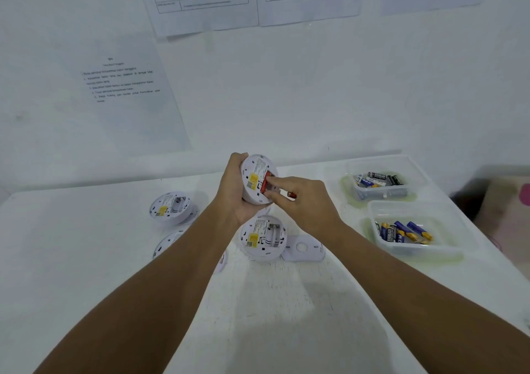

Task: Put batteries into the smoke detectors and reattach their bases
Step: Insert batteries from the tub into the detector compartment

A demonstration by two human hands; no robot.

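white walls hung with printed sheets (pixel 126 87) back a white table (pixel 86 259), and the work is raised just above its far middle. the left hand (pixel 233 193) wraps its fingers round the rim of a smoke detector (pixel 258 180), holding it tilted with the open back toward the camera; a red battery (pixel 265 184) already sits in its compartment beside the yellow label. the right hand (pixel 304 198) comes in close against it, forefinger pressing at the compartment, while what looks like a second red battery (pixel 292 194) is tucked in its curled fingers. so this unit seems part-loaded: one cell in, another apparently waiting, no base on it. below the hands a second detector (pixel 263 237) lies back-up with its compartment showing bare, and a loose base (pixel 304 249) lies just beside it on the right. a third detector (pixel 172 207) at the left also looks unfilled, and a fourth (pixel 167 243) is mostly hidden behind the left forearm, so i cannot tell its state. on the right stand two clear tubs, the far tub (pixel 381 185) holding mixed batteries and the near tub (pixel 413 233) holding blue and yellow ones. by my reading the job is early: no detector visibly finished, several to fill, every base yet to be fitted.
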